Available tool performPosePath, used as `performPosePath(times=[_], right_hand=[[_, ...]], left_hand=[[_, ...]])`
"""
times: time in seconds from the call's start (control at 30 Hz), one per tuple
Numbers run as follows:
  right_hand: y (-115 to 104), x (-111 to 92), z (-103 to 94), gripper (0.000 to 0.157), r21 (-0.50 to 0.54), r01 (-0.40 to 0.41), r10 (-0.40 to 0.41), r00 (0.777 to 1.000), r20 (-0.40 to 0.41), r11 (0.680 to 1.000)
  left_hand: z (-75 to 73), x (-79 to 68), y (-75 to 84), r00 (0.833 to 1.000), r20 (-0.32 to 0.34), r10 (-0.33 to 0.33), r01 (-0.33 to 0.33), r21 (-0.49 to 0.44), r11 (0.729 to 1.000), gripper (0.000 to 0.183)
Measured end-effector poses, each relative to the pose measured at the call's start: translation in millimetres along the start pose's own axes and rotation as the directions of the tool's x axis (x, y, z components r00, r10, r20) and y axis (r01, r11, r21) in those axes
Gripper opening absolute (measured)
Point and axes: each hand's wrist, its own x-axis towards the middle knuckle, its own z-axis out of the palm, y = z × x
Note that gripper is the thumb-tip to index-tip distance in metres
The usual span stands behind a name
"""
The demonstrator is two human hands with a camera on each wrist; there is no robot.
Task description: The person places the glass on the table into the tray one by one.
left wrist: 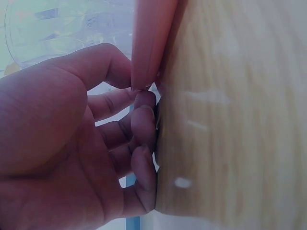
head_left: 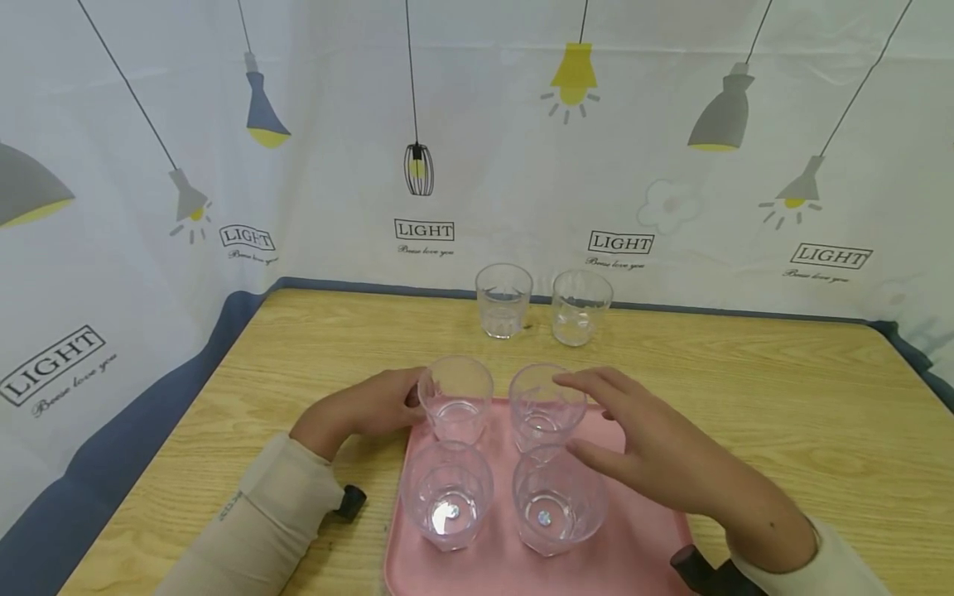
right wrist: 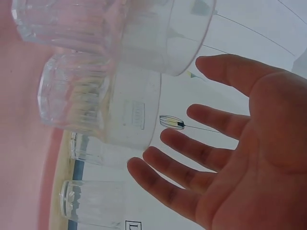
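Several clear tumblers stand upright on a pink tray. They form two rows: a far-left tumbler, a far-right tumbler, a near-left tumbler and a near-right tumbler. My left hand pinches the tray's far-left corner, its curled fingers resting low by the wooden table. Beside the right-hand tumblers, my right hand is spread, fingertips right at their rims. In the right wrist view its palm holds nothing.
Two more clear glasses, a left one and a right one, stand beyond the tray near the table's back edge. Behind the table hangs a white curtain printed with lamps. A dark strap end sticks out at the left wrist.
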Motion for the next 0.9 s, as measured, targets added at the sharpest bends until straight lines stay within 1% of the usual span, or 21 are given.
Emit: performPosePath(times=[0.1,0.2,0.37,0.47,0.57,0.73,0.9], right_hand=[[2.0,1.7,0.5,0.062,0.009,-0.008,0.008,1.000,0.002,1.000],[5.3,4.5,0.7,0.062,0.040,-0.017,0.017,1.000,-0.002,0.999],[12.5,10.4,-0.3,0.061,0.106,-0.039,0.039,0.999,0.000,0.994],[18.2,15.9,-1.3,0.060,0.116,-0.050,0.051,0.999,-0.006,0.992],[24.2,21.5,-3.2,0.059,0.113,-0.077,0.079,0.997,-0.014,0.991],[34.6,28.8,-8.6,0.059,0.072,-0.145,0.148,0.988,-0.037,0.987],[48.8,38.4,-15.3,0.060,0.018,-0.201,0.202,0.978,-0.060,0.979]], left_hand=[[-0.6,0.4,0.6,1.000,0.002,0.002,-0.002,-0.001,1.000,0.010],[-1.2,0.8,1.9,1.000,0.003,0.013,-0.013,-0.005,1.000,0.012],[-0.8,1.7,3.3,1.000,0.007,0.013,-0.013,-0.010,1.000,0.012],[-0.6,2.2,2.7,1.000,0.006,0.009,-0.009,0.000,1.000,0.012],[-0.2,2.6,1.9,1.000,0.006,0.006,-0.006,0.002,1.000,0.011],[-0.5,2.1,2.0,1.000,0.005,0.018,-0.018,-0.004,1.000,0.011],[0.2,1.4,1.2,1.000,-0.002,0.001,-0.001,0.004,1.000,0.010]])
